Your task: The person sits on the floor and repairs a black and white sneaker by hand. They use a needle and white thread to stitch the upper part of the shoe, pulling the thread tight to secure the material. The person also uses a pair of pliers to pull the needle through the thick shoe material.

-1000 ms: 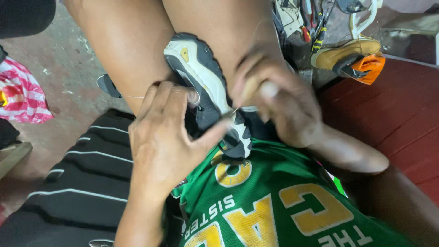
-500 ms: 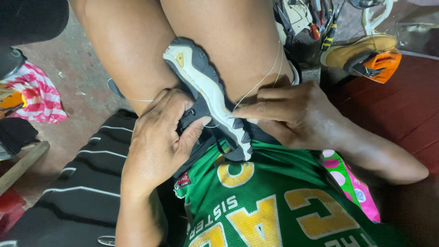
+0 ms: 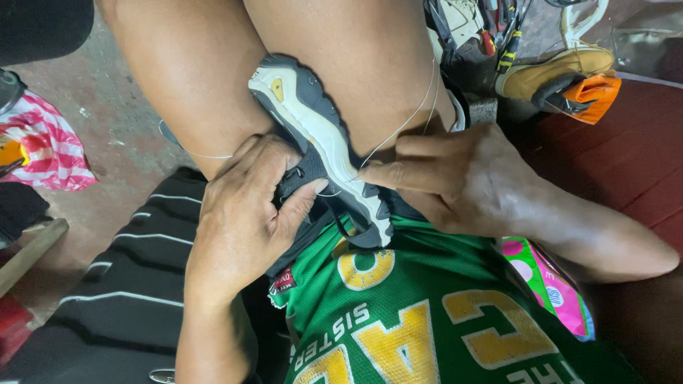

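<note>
You are wedging a grey and black shoe with a cream rubber sole (image 3: 324,142) between your 2 thighs, sole turned up, seemingly so it sits steady while both hands work on it. Your left hand (image 3: 242,213) is wrapping its fingers around the black upper, gripping it just under the sole edge. Your right hand (image 3: 462,178) is pinching a thin pale thread (image 3: 405,121) where it meets the sole rim, fingers closed tight on it and pulling it taut. Beyond your right fingers, a tan boot (image 3: 551,71) is lying beside an orange tool handle (image 3: 590,92). Far left of your left fingers, a pink and white striped bag (image 3: 46,149) is resting on the floor.
</note>
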